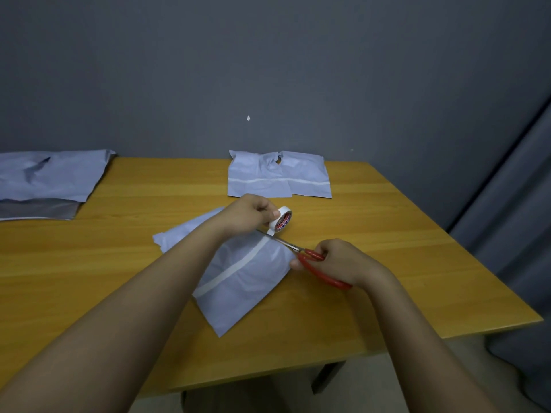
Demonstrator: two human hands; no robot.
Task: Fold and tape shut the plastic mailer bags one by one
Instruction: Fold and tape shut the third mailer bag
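Over at the far left, a pile of flat bags (44,180) is lying on the table (387,222), probably waiting there so each one is easy to reach when its turn comes. Moving along, the left hand (249,214) is gripping the roll of tape (281,219) with curled fingers and holding it up just above the bag (238,281) in the middle, most likely to keep the strip pulled tight. That bag is lying flat on the table in front of the person, folded over, and a white strip of tape (235,271) is running across the fold to hold it down. At the back of the table, two taped bags (278,177) are sitting side by side, out of the way, so they look finished. Further right, the right hand (340,260) is holding the red scissors (310,257), fingers curled round the handles. The blades are pointing at the tape just under the roll, so I think the cut is coming here.
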